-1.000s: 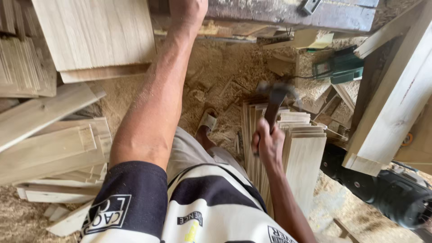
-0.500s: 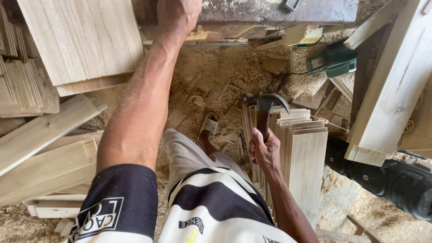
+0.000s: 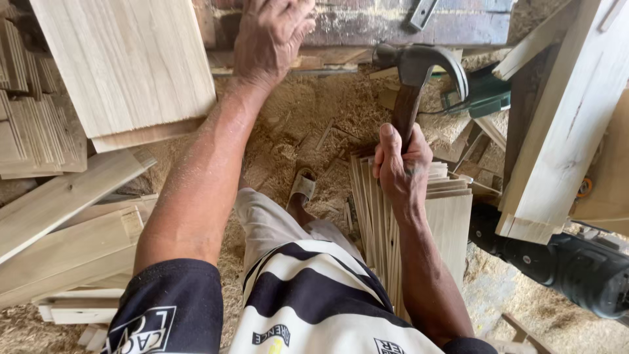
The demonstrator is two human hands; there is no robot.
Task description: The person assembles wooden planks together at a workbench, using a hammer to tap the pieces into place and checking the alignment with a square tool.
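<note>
Gripping hammer (image 3: pixel 419 78) handle, right hand (image 3: pixel 401 172), left hand (image 3: pixel 272 36) fingertips cropped

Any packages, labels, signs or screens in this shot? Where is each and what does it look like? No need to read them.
No packages, signs or screens.
Sleeve patch: bottom left on the black sleeve, white-outlined box with white lettering, partly cut off.
Shirt print: bottom centre on a white stripe, small dark lettering with a yellow mark.
Round sticker: right edge beside the pale timber post, small, orange and dark, too small to tell more.

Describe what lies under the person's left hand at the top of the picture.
The left hand rests on a worn, dark workbench edge. A pale wooden board lies beside it. Whatever sits beneath the palm is covered.
</note>
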